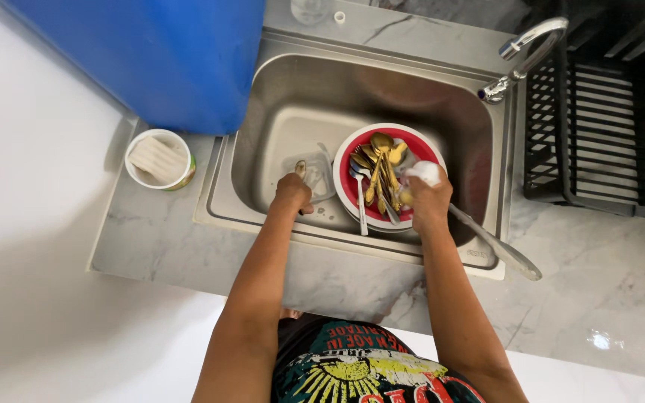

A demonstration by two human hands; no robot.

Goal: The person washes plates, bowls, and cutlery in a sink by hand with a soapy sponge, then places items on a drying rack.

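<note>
The left hand (293, 192) grips a small gold spoon (301, 169) in the steel sink (293, 112). The right hand (427, 200) clutches a foamy white sponge (425, 172) and a long metal handle (494, 245), beside the round red bowl (419, 145) of gold spoons (381, 168).

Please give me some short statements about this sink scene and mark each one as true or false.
1. The red bowl with the gold spoons is inside the steel sink. True.
2. The left hand rests on the marble counter. False: it is down in the sink, with a grip on a gold spoon handle beside a clear container.
3. The right hand holds a long metal utensil. True.
4. The white tub stands in the black dish rack. False: it stands on the counter left of the sink, beside a blue container.
5. Water runs from the tap. False: no stream shows.
</note>
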